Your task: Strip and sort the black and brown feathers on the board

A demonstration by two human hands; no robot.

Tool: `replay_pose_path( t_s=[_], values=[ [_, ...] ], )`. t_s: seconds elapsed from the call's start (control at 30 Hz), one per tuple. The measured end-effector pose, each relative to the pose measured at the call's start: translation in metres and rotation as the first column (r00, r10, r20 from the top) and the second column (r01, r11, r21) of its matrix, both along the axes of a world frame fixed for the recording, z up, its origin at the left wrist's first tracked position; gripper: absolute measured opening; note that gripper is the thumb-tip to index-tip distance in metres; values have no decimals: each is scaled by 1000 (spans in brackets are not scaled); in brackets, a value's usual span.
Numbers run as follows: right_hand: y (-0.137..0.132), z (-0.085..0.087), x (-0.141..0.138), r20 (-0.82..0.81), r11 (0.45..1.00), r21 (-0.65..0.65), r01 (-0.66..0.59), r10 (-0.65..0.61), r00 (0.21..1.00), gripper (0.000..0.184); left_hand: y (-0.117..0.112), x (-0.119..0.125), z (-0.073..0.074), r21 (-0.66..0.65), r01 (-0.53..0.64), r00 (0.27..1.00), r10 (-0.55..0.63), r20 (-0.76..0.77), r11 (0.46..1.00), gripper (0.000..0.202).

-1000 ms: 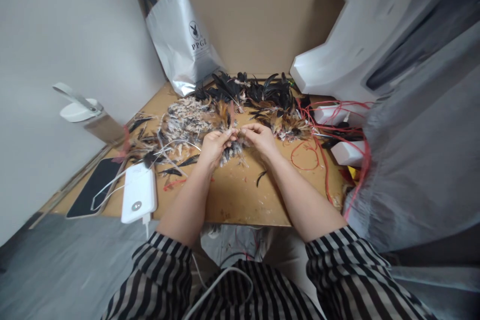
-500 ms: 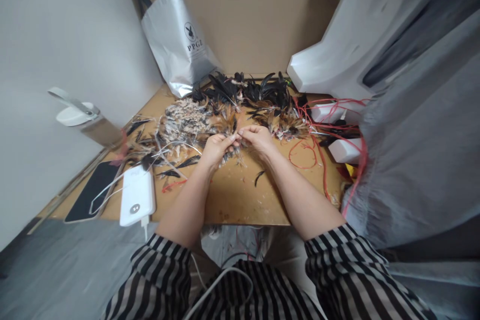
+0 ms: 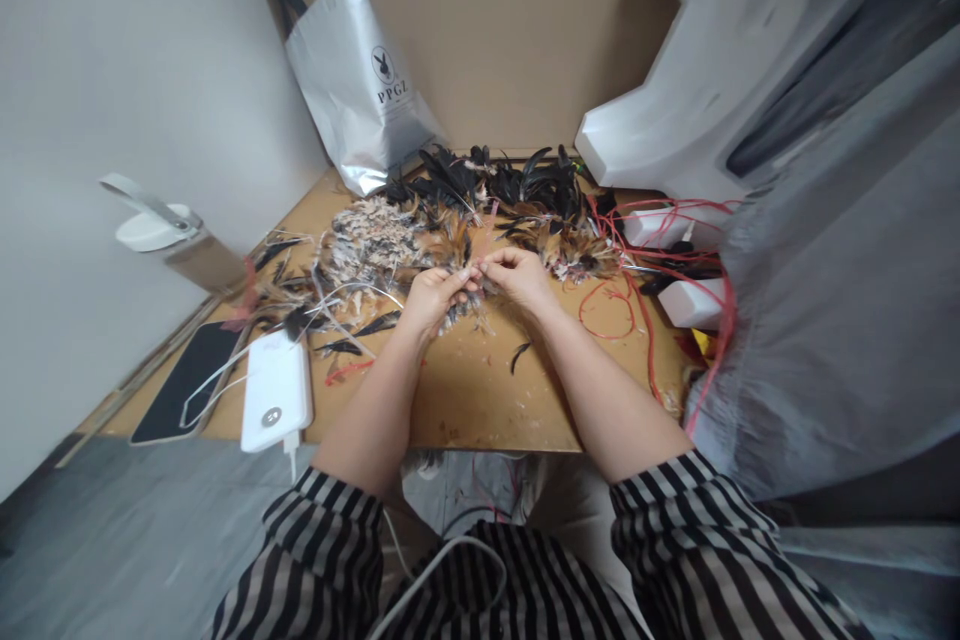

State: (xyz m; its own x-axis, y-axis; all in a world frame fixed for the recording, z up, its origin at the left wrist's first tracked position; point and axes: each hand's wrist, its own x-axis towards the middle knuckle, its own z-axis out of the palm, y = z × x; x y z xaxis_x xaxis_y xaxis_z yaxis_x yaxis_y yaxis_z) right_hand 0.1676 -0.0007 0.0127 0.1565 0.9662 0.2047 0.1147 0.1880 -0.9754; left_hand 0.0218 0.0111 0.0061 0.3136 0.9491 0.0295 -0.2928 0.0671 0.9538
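Observation:
Both hands meet over the middle of the table, fingertips pinched together. My left hand (image 3: 437, 300) is closed, thumb against the fingers; what it pinches is too small to make out. My right hand (image 3: 521, 282) is closed beside it, and a thin pink strip (image 3: 491, 217) rises from its fingertips. Brown feathers (image 3: 454, 245) stand just behind the hands, and greyish fluffy feather ends show beneath them. To the left lies a heap of bundled feathers (image 3: 379, 235) with pale quill ends. Black feathers (image 3: 525, 182) are piled farther back.
A silver bag (image 3: 352, 90) leans at the back left. On the left are a lidded cup (image 3: 199, 255), a phone (image 3: 184, 385) and a white power bank (image 3: 276, 390) with cables. Red cords (image 3: 649, 320) tangle around white blocks (image 3: 694, 302) on the right, beside grey cloth (image 3: 847, 320).
A pink strip now stands up behind my fingertips where it did not show before. Both hands keep nearly the same place and pinch.

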Motion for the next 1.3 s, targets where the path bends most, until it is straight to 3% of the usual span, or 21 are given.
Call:
replay_pose_path(
  t_s=[0.23, 0.5, 0.83, 1.07, 1.3],
  values=[
    [-1, 0, 1, -72, 999, -38, -33, 30, 997, 28, -2, 1, 3, 11, -15, 1000, 15, -1, 1000, 25],
    [0, -1, 3, 43, 1000, -12, -15, 16, 999, 24, -3, 1, 5, -39, -16, 999, 17, 45, 999, 29],
    [-7, 8, -3, 83, 998, -37, -43, 46, 995, 24, 1, 1, -1, 48, -95, 995, 96, -33, 994, 24],
    [-3, 0, -6, 82, 998, -2, -68, 68, 994, 15, 6, -1, -9, 111, -148, 984, 158, -87, 983, 28],
    [-1, -4, -8, 64, 998, -16, -56, 56, 996, 13, 7, 0, -11, 83, -167, 983, 173, -62, 982, 29]
  ],
)
